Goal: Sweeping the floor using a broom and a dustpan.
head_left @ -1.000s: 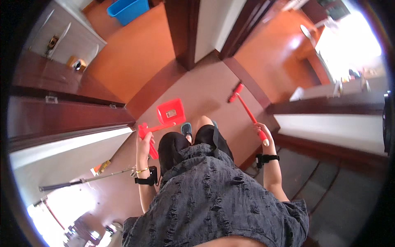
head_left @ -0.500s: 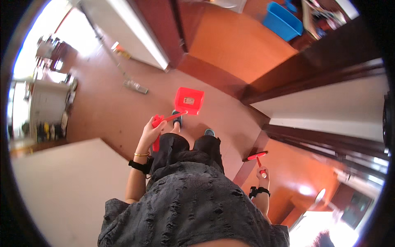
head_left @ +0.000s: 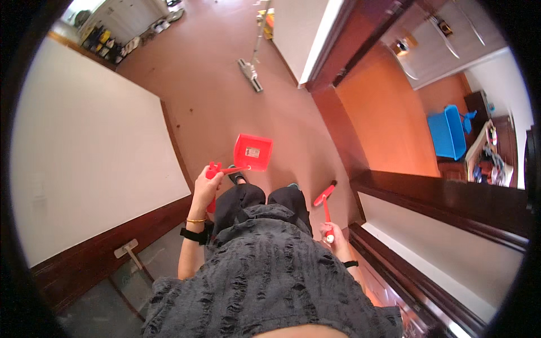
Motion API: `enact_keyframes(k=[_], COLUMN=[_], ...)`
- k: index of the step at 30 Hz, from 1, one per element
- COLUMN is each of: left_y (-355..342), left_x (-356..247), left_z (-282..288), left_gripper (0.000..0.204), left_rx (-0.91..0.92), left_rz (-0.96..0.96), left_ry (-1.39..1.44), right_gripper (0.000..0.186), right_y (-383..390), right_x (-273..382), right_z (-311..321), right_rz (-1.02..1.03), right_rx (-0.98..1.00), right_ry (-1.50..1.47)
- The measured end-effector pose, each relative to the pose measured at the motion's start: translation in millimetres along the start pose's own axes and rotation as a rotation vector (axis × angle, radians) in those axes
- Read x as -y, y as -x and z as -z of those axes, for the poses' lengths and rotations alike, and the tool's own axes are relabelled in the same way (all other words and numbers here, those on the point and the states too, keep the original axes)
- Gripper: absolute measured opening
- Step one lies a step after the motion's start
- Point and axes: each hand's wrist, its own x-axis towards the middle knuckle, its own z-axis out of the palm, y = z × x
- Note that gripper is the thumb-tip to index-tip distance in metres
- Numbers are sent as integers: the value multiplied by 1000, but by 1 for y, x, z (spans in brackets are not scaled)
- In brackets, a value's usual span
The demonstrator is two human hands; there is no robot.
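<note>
My left hand (head_left: 205,186) grips the upright red handle of a dustpan (head_left: 253,152), whose scoop hangs out in front of my legs over the brown floor, a small label inside it. My right hand (head_left: 332,232) is closed on the stick of a red broom (head_left: 325,192); its dark-bristled head is low beside my right leg, near a doorway. The two tools are apart. My dark shoes show partly under the scoop and my trousers.
A mop (head_left: 249,75) stands ahead beside a white wall end. Shoes (head_left: 162,26) line a cabinet at far left. Through the right doorway, a blue bin (head_left: 445,131) sits on orange flooring. A white wall (head_left: 101,152) and dark glass-panelled door (head_left: 90,293) are left, dark door frames right.
The view has swung round from facing two doorways to facing along the hall with the mop. I still hold both tools; the broom's head has moved lower, nearer my right leg.
</note>
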Motion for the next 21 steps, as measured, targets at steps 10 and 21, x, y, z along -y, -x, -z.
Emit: enact_keyframes(k=[10,21], left_y=[22,17], left_x=[113,146], left_z=[136,181], left_gripper=[27,35], left_rx=[-192,-398], left_rz=[12,77], left_ry=[69,9], right_gripper=[18,27], right_y=[-151,-271], right_x=[-135,-199], right_z=[-207,-366], right_rz=[-334,-718], right_rx=[82,213], right_ry=[533,454])
